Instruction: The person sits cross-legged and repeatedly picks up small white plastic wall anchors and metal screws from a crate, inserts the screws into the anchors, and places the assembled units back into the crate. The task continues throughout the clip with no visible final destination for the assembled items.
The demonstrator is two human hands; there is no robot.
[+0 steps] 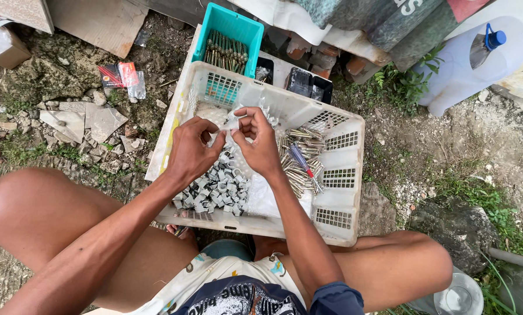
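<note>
A white plastic basket [343,125] with slotted walls is seen from above, resting between the knees of a seated person on stony ground. Both hands are raised over the middle of the basket. A small pale clip [231,123] is held between them: the left hand [190,153] is curled, its thumb and forefinger pinched together on the left end of the clip, and the right hand [260,144] is bent over from the other side, its thumb and first fingers closed on the right end. The clip is kept just above the basket floor, near the back wall. Its long axis appears to run roughly left to right across the view, from one hand to the other; which end leads cannot be told, as most of it is covered by fingertips. Directly beneath the hands a heap of grey clips [218,189] is piled on the basket floor, toward the near left corner. To the right of the heap a bundle of metal pins [299,157] is laid, their long axes mostly running left to right, with a blue-and-red pen-like tool [301,160] lying slantwise on top. Behind the basket a teal bin [241,26] is set, holding upright rods with dark and brassy ends. Two small black trays [308,83] are placed just beside it. Further right, a large translucent jug [471,64] with a blue cap is lying tilted against a wall.
</note>
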